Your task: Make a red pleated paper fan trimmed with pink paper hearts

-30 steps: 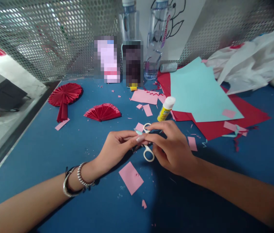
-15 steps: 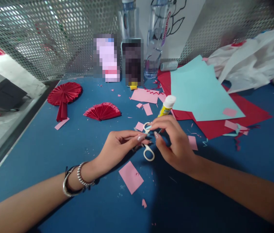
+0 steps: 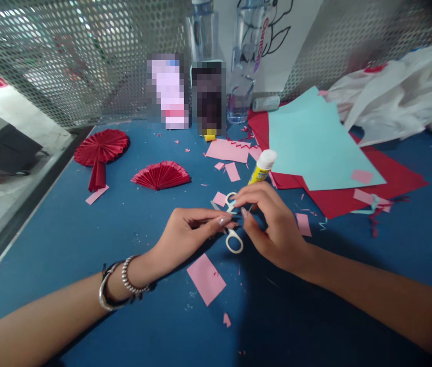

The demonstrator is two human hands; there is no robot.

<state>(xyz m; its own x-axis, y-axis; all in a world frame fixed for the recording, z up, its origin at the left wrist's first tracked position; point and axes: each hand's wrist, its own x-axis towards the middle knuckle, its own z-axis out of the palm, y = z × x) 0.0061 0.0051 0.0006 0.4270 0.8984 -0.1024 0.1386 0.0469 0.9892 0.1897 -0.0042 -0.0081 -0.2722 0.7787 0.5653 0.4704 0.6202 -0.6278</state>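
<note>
My left hand (image 3: 196, 227) is closed in a pinch, thumb pressed on the fingers, with a thin light-blue paper strip (image 3: 232, 213) poking out at the tips. Opposite it, my right hand (image 3: 275, 221) curls its index finger and thumb around the strip's other end. Most of the strip is hidden by fingers. Scissors with white handles (image 3: 234, 241) lie on the table under my fingertips, one loop on each side of them. A yellow glue stick with a white cap (image 3: 263, 165) appears just beyond my right hand. Nearer me lies a pink paper square (image 3: 206, 279).
Two red pleated paper fans (image 3: 101, 148) (image 3: 161, 176) lie on the blue table at left. Light-blue sheets (image 3: 315, 148) overlap red paper (image 3: 403, 171) at right. Phones (image 3: 208, 97), water bottles (image 3: 242, 71) and a white plastic bag (image 3: 395, 97) stand behind, with pink scraps (image 3: 228, 151) around.
Hardly anything differs. The fingertips have shifted slightly, and the light-blue strip now shows straighter between my hands.
</note>
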